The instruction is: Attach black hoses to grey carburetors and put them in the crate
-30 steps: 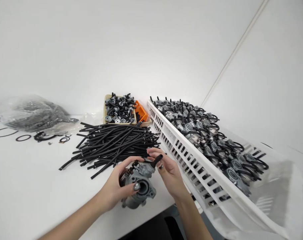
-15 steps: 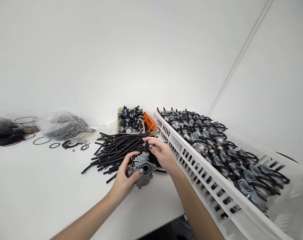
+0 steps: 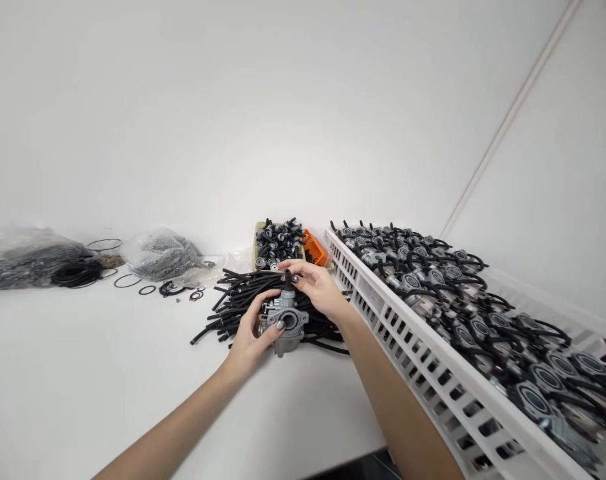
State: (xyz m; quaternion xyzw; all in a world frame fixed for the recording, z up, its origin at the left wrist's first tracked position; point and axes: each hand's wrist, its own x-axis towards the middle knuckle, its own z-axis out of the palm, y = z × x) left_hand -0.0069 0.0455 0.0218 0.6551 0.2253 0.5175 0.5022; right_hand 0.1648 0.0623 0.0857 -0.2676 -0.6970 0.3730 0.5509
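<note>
A grey metal carburetor (image 3: 289, 328) is held upright above the white table, its round bore facing me. My left hand (image 3: 255, 333) wraps its left side, thumb across the front. On top of the carburetor sits a cap with a black rubber boot (image 3: 288, 280). My right hand (image 3: 315, 287) pinches this boot between thumb and fingers. Just behind the carburetor lies a pile of black rubber hoses (image 3: 237, 293), partly hidden by my hands.
To the right stands a white slatted crate (image 3: 433, 340) filled with carburetors (image 3: 463, 333). Behind the hoses are a beige tray (image 3: 257, 250) of black-booted caps and an orange bin (image 3: 317, 248). Plastic bags of parts (image 3: 163, 253) and loose black rings (image 3: 147, 290) lie at left.
The view has turned slightly left, so the background sits further right. Both hands keep their hold on the carburetor and its boot, which appear slightly higher in view.
</note>
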